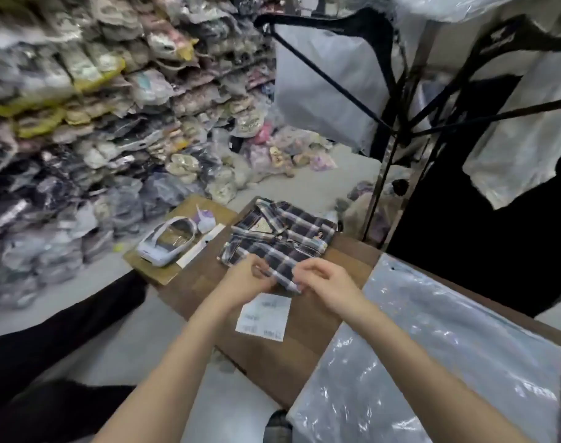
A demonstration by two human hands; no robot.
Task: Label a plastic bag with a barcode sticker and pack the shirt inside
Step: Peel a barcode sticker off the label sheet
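Note:
A folded dark plaid shirt (pixel 282 238) lies on a brown cardboard surface (pixel 304 340). My left hand (pixel 250 278) and my right hand (pixel 323 281) both pinch the shirt's near hem, fingers closed on the cloth. Just below the hands a white sheet of barcode stickers (pixel 263 316) lies flat on the cardboard. A stack of clear plastic bags (pixel 432 356) covers the right side of the surface. The picture is motion-blurred.
A white tape dispenser (pixel 167 239) and a small lilac item (pixel 205 220) rest on a second cardboard box at left. Heaps of bagged clothes (pixel 97 107) fill the left wall. A black rack (pixel 400 123) with hanging plastic stands at the right back.

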